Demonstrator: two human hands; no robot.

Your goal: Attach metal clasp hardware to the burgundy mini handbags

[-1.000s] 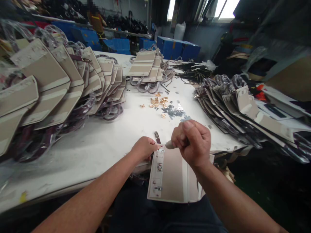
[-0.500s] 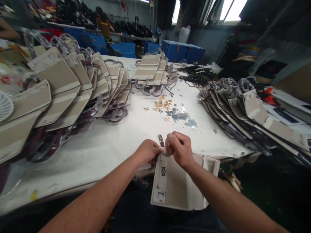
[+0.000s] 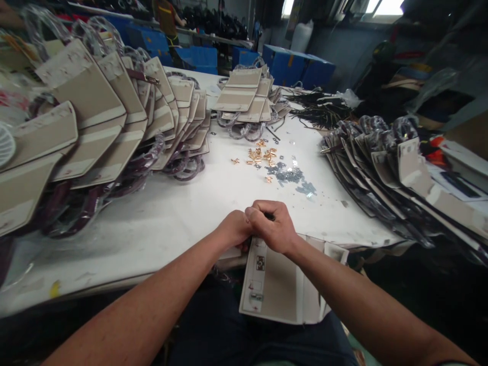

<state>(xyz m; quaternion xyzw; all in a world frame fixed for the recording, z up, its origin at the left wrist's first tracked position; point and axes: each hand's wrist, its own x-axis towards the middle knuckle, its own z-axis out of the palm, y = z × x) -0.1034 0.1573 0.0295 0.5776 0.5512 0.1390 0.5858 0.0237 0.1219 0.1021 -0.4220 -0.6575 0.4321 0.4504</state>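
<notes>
The right hand (image 3: 275, 227) is curled into a fist, thumb against the left hand (image 3: 236, 227), whose fingers (image 3: 243, 247) are mostly hidden. From the fingers, left forearm (image 3: 163, 287) and right forearm (image 3: 354, 290) spread apart towards the body.

right grip (image 3: 273, 223) now against left grip (image 3: 237, 229), metal-fitted strip now hidden

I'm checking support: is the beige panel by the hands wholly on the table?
Not wholly: the beige panel extends beyond the white table, over the person's lap.
</notes>
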